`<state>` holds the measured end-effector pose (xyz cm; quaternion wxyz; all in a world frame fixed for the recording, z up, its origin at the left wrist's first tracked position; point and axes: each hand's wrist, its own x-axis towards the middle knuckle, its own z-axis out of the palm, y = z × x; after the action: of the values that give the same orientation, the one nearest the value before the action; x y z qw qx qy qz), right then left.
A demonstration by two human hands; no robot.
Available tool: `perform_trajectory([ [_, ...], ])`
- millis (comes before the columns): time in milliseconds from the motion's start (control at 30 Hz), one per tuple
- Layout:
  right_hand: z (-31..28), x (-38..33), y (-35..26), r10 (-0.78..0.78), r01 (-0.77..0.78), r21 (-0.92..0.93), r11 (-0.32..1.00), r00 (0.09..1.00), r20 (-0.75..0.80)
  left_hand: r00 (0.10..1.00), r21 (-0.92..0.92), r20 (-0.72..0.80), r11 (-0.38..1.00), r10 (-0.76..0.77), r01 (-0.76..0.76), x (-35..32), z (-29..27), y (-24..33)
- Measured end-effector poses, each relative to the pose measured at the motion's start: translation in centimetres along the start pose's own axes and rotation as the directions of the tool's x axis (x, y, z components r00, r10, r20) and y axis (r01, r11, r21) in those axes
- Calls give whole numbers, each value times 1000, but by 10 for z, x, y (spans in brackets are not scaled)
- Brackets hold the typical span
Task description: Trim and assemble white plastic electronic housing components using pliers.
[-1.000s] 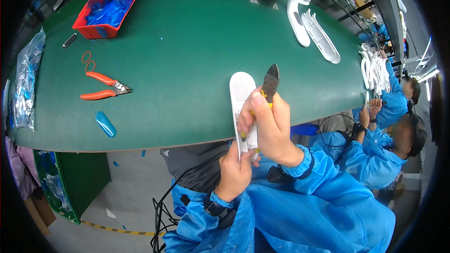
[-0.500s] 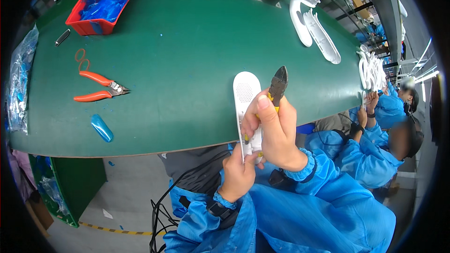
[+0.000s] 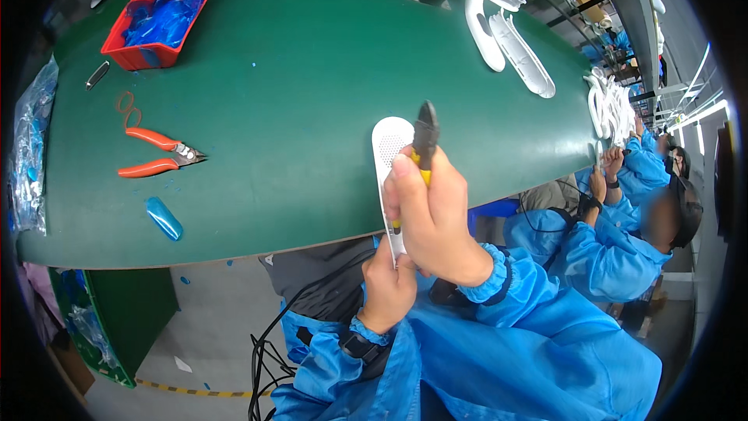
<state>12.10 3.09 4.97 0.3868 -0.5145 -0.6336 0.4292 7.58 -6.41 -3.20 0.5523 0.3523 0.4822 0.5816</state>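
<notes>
My left hand is closed on the lower end of a long white plastic housing, whose rounded upper end has a patch of small holes. Wrapped in my right hand is a pair of cutting pliers with dark jaws pointing up and away and yellow on the handles. The pliers pass in front of the housing, and my right fingers hide part of it. Both hands are close together at the table's near edge. The lower end of the housing is mostly covered by my hands.
Orange-handled nippers lie open at left, near a shiny blue piece. Behind them stands a red bin of blue film. White curved parts lie at the far right, beyond which a pile sits near co-workers in blue.
My right hand and the pliers have shifted left, closer over the housing. The whole view has moved slightly as well. Both hands keep their hold.
</notes>
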Motion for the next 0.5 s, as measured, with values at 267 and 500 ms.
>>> perform_trajectory([
  [267,-28,14,3,61,-94,240,966,988,142,997,-110,39,992,-60,64,-1,3,-3],
  [500,-21,9,5,79,-103,162,981,986,149,998,-120,9,991,-65,66,-2,2,-8],
])
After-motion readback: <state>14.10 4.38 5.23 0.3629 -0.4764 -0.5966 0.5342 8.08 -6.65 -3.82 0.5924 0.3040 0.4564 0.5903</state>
